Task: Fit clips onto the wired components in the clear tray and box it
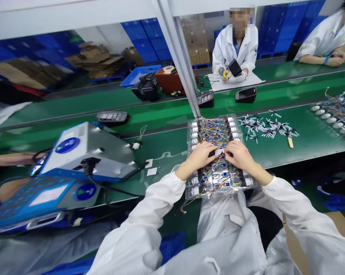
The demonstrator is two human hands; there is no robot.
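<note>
Clear plastic tray (pixel 217 178) is holding rows of black-and-white cyl. parts (pixel 196 190), w/ blue boards (pixel 224 165) & tangled multicol. wires (pixel 207 131). It's overhanging the worktop (pixel 307 131)'s near edge, centre. L hand (pixel 201 156) & R hand (pixel 240 156) are resting curled over its middle; can't tell if pinching. White-and-black pcs. (pixel 255 124) are lying just R; bare worktop is showing beyond.
</note>
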